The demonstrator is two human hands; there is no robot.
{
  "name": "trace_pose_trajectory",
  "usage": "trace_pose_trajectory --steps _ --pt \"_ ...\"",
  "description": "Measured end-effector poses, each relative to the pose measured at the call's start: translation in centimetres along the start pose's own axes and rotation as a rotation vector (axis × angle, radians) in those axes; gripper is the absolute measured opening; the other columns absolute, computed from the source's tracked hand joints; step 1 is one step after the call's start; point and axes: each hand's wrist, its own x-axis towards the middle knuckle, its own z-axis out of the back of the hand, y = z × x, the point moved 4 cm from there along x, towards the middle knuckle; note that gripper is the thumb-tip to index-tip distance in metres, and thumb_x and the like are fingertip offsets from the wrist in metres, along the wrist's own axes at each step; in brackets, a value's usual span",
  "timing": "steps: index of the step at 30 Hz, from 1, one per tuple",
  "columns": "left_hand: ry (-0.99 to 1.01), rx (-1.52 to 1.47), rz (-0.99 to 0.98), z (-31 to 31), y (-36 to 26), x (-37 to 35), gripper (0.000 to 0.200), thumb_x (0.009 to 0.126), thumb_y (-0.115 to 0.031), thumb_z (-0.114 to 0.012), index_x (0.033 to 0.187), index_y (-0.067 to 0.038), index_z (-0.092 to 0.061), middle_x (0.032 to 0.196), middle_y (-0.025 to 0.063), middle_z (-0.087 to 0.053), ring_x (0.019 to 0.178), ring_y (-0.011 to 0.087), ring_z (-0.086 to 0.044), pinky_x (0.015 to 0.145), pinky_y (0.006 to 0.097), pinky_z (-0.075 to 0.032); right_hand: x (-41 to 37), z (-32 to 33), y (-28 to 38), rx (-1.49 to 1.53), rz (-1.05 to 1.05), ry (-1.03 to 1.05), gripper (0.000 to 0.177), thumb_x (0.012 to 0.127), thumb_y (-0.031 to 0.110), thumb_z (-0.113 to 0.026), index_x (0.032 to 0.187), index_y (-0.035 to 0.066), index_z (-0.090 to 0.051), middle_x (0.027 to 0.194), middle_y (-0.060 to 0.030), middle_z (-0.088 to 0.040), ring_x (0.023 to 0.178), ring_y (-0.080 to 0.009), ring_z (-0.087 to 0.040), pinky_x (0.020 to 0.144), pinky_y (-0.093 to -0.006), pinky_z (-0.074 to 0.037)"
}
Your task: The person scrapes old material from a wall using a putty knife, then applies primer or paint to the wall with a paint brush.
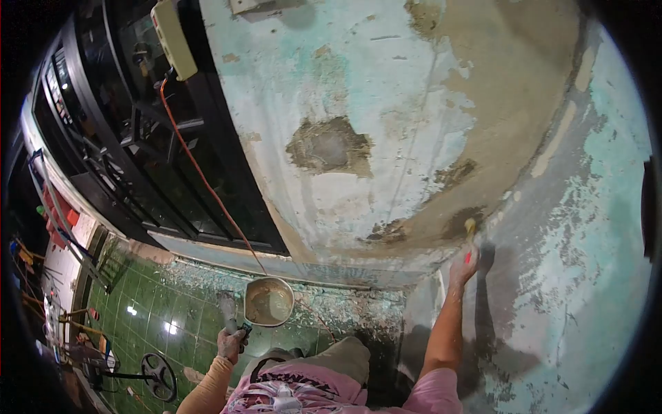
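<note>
My right hand (463,266) is wrapped round a paintbrush (470,226) with a bit of red showing at the grip. Its pale bristles meet the wall near the inner corner, beside a dark, wet-looking patch (463,219). Down at the left, my left hand (231,344) is closed round the dark handle of a saucepan (292,303). Watery grey-brown stuff (270,303) lies in the pan. A putty knife (227,308) with a smeared blade sticks up from the same hand, which looks dusty or coated.
Peeling turquoise wall (386,83) with bare patches rises ahead. Paint flakes (352,303) litter the green tiled floor (145,303) along its foot. A power strip (172,38) hangs by the dark-framed window (200,159), its orange cord (200,165) running down behind the pan.
</note>
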Motion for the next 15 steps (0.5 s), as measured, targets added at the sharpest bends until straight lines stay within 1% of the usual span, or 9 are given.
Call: trace_pose_trajectory --steps 3,5,7,8,11,12,13,14,15 --pt "0.068 0.071 -0.050 -2.7 -3.0 1.3 0.009 0.083 -0.007 -0.062 0.091 -0.003 -0.063 0.070 0.0048 -0.062 0.053 0.0136 -0.055 0.043 0.0276 -0.039 5.4 0.9 5.5 -0.008 0.170 -0.077 0.012 0.091 0.009 -0.059 0.097 0.001 -0.065 0.092 -0.0167 -0.064 0.089 -0.0350 -0.061 0.079 -0.0408 -0.048" --pt "0.097 0.098 -0.088 -5.0 -3.1 1.3 0.009 0.083 -0.007 -0.063 0.091 -0.003 -0.063 0.069 0.0039 -0.061 0.051 0.0132 -0.054 0.042 0.0275 -0.038 3.5 -0.7 6.1 0.042 0.151 0.011 0.010 0.087 0.006 -0.059 0.095 0.001 -0.063 0.087 -0.0154 -0.062 0.086 -0.0349 -0.060 0.077 -0.0416 -0.048" --pt "0.108 0.017 -0.073 -8.6 -3.0 0.5 0.008 0.083 -0.007 -0.063 0.090 -0.003 -0.063 0.068 0.0037 -0.061 0.051 0.0129 -0.054 0.041 0.0271 -0.037 -2.6 -3.8 4.5 0.001 0.180 0.313 0.009 0.084 0.006 -0.059 0.092 0.004 -0.062 0.092 -0.0176 -0.063 0.090 -0.0378 -0.061 0.080 -0.0437 -0.049" --pt "0.109 -0.017 -0.068 -10.1 -3.2 -0.1 0.008 0.083 -0.006 -0.063 0.090 -0.003 -0.064 0.068 0.0035 -0.061 0.051 0.0127 -0.054 0.041 0.0269 -0.036 -5.8 -4.2 5.2 0.145 0.197 0.460 0.008 0.084 0.008 -0.059 0.091 0.005 -0.063 0.093 -0.0182 -0.065 0.091 -0.0399 -0.062 0.079 -0.0457 -0.049" --pt "0.204 -0.015 -0.061 -14.1 -2.6 -1.0 0.008 0.084 -0.008 -0.063 0.091 -0.004 -0.065 0.071 0.0038 -0.063 0.052 0.0129 -0.054 0.041 0.0256 -0.036 -3.1 -2.7 6.7 0.191 0.242 0.436 0.008 0.085 0.009 -0.060 0.091 0.006 -0.063 0.091 -0.0180 -0.066 0.087 -0.0412 -0.062 0.074 -0.0469 -0.050" --pt "0.225 -0.012 -0.047 -14.7 -2.1 -1.5 0.008 0.085 -0.008 -0.063 0.092 -0.004 -0.065 0.073 0.0040 -0.064 0.052 0.0129 -0.055 0.041 0.0251 -0.036 0.2 -2.2 5.2 0.063 0.157 0.387 0.004 0.085 0.008 -0.061 0.087 0.004 -0.061 0.084 -0.0179 -0.064 0.084 -0.0358 -0.064 0.074 -0.0412 -0.050" --pt "0.227 0.013 -0.069 -15.2 -1.3 -1.3 0.007 0.085 -0.008 -0.063 0.091 -0.004 -0.065 0.073 0.0044 -0.064 0.052 0.0130 -0.053 0.041 0.0261 -0.035 4.7 -0.1 7.2 0.067 0.301 0.290 0.008 0.088 0.010 -0.059 0.093 0.007 -0.065 0.086 -0.0189 -0.065 0.081 -0.0414 -0.062 0.069 -0.0444 -0.050" --pt "0.224 0.007 -0.058 -15.5 -1.5 -1.9 0.007 0.085 -0.007 -0.063 0.091 -0.003 -0.065 0.072 0.0045 -0.063 0.051 0.0130 -0.053 0.041 0.0262 -0.035 8.1 2.0 9.4 0.075 0.108 0.291 0.006 0.088 0.008 -0.059 0.091 0.007 -0.064 0.083 -0.0178 -0.065 0.080 -0.0396 -0.063 0.069 -0.0452 -0.050" --pt "0.228 -0.002 -0.052 -16.3 -2.1 -2.7 0.007 0.085 -0.007 -0.062 0.091 -0.003 -0.064 0.072 0.0047 -0.063 0.051 0.0130 -0.052 0.041 0.0263 -0.035 11.1 4.3 11.8 0.063 0.249 0.141 0.003 0.088 0.007 -0.060 0.088 0.005 -0.063 0.085 -0.0162 -0.066 0.083 -0.0383 -0.063 0.071 -0.0458 -0.050"
